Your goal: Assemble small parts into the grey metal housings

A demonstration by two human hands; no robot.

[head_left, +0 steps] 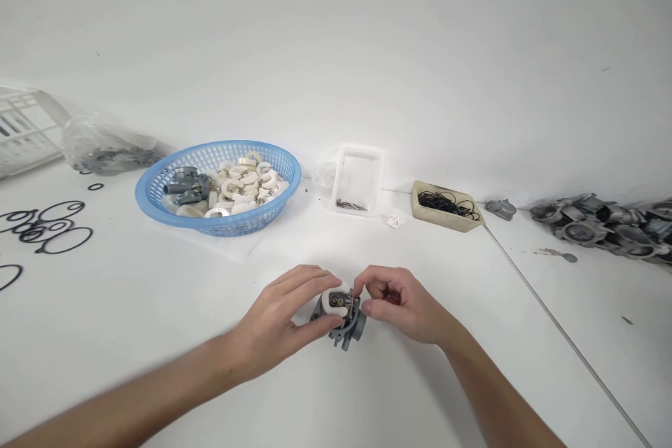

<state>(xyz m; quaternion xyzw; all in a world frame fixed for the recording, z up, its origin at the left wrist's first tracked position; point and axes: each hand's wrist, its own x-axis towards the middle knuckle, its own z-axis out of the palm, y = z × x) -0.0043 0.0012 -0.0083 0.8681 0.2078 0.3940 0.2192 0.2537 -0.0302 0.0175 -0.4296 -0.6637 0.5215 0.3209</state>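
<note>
My left hand (278,318) grips a small grey metal carburetor body (344,325) low in the middle of the white table, fingers curled round it. A white plastic float (336,296) sits on top of the body. My right hand (399,304) is closed in a pinch at the right edge of the float, thumb and forefinger pressed together on something too small to make out.
A blue basket (157,185) holds white floats and a grey body at the back left. Behind the hands stand a white tray (360,178) with small pins and a beige tray (446,217) of black rings. Black O-rings (52,227) lie left, grey castings (603,224) right.
</note>
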